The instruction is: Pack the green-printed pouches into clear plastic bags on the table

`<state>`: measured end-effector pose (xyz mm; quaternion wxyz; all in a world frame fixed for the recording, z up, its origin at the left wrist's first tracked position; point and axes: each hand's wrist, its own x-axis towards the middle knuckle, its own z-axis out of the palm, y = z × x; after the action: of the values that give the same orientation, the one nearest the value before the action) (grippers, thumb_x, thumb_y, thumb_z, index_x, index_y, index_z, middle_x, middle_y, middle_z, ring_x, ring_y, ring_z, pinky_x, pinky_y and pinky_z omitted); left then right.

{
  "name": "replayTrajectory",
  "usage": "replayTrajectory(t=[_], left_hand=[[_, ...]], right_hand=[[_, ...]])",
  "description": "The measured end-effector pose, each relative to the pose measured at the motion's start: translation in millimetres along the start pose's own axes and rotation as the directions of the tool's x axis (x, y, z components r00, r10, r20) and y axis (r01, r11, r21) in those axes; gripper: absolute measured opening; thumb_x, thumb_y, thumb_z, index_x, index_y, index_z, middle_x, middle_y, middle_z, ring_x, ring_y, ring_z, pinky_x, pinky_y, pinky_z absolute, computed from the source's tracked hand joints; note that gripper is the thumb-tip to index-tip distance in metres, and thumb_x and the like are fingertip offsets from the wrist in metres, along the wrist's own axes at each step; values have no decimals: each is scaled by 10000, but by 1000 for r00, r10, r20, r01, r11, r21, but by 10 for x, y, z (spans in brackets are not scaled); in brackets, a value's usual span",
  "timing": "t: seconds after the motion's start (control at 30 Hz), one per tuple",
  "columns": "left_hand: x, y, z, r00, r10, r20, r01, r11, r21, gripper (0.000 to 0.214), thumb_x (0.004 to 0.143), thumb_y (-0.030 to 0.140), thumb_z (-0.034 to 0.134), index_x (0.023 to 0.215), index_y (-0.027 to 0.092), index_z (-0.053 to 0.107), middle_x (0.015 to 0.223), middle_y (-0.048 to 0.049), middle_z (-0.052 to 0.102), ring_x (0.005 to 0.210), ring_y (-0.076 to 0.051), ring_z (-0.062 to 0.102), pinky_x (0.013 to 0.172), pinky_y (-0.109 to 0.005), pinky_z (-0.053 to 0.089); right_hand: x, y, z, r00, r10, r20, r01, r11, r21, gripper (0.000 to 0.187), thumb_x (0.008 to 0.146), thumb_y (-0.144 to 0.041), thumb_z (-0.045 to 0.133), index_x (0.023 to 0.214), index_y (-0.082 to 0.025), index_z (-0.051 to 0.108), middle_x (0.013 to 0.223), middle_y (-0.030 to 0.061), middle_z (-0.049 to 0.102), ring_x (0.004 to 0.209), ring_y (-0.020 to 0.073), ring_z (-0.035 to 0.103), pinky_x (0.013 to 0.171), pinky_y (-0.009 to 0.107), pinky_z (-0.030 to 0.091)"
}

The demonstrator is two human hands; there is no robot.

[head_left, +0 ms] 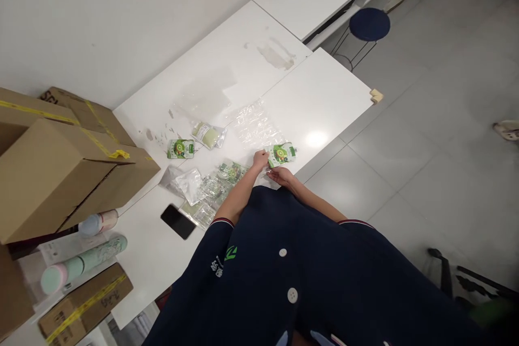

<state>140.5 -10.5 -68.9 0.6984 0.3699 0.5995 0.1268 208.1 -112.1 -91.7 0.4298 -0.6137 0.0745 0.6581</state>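
Note:
My left hand (260, 158) is closed on the left edge of a green kiwi-print pouch (283, 153) that lies on the white table (324, 92). My right hand (280, 174) touches the pouch's near edge, fingers curled around it. A clear plastic bag (255, 124) lies flat just beyond the pouch. Further left sit a second kiwi pouch (180, 148), a pale green packet (207, 134), and several clear and silver packets (203, 186) in a loose pile.
A black phone (177, 221) lies near the table's front edge. Cardboard boxes (52, 167) and two bottles (81, 262) crowd the left end. A blue stool (369, 24) stands beyond the table on the grey tiled floor.

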Motion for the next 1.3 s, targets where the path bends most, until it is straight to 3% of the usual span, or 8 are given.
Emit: replayTrajectory(t=[0.13,0.23,0.33,0.4,0.53,0.67,0.9,1.3], left_hand=[[-22,-29,-165,998,31,-50,-19,973,228,163,817,307,665,786,162,601,742,-45,651,863,-212,654,769,-299,489],[-161,-118,-246,960,280,-15,-196,706,681,236,874,351,600,1017,163,602,1015,-116,650,1026,-250,601,871,-349,459],[-333,-293,-214,853,483,199,-336,215,917,472,884,463,573,1262,187,515,1259,-166,535,1155,-305,509,927,-408,437],[-394,-416,-162,803,513,305,-370,26,929,640,823,500,651,1359,214,449,1352,-179,454,1197,-340,459,948,-440,426],[-341,-566,-154,776,508,373,-370,-112,922,641,821,374,685,1380,187,434,1310,-187,454,1165,-323,461,956,-433,424],[-235,-600,-314,748,471,468,-452,-155,879,256,930,182,470,1152,165,598,1141,-147,534,1122,-253,483,970,-382,425],[-193,-607,-484,718,382,582,-561,-177,809,311,925,105,375,1018,154,667,1049,-139,596,1165,-247,492,1114,-447,318],[-282,-642,-470,735,447,510,-544,-61,837,383,880,89,419,1210,169,597,1307,-190,526,1305,-296,428,1087,-496,327]], right_hand=[[-87,-108,-166,997,68,27,-60,973,-224,107,823,-216,674,776,-140,615,730,89,686,732,199,681,702,322,579],[-210,-243,-437,996,-80,-35,46,818,-573,153,826,-292,673,806,-141,656,826,122,688,844,254,660,779,380,544],[-280,-418,-678,843,-526,109,257,216,-942,256,885,-314,575,1081,-175,664,1126,158,643,1071,308,576,907,431,467],[-252,-544,-746,734,-608,303,249,-174,-953,461,885,-350,573,1324,-215,547,1391,180,483,1222,365,463,963,484,407],[-54,-778,-697,771,-479,419,170,-478,-861,804,801,-475,668,1501,-283,323,1536,189,268,1306,432,327,983,531,338],[107,-933,-655,780,-378,499,201,-604,-771,726,830,-412,625,1490,-276,354,1336,198,462,1183,379,414,962,467,333],[112,-1086,-665,722,-321,613,263,-692,-672,670,798,-258,605,1448,-250,440,1201,190,515,1113,360,399,977,462,299],[207,-950,-762,715,-235,658,413,-617,-670,642,841,-326,608,1454,-244,440,1317,189,486,1177,360,420,987,451,328]])
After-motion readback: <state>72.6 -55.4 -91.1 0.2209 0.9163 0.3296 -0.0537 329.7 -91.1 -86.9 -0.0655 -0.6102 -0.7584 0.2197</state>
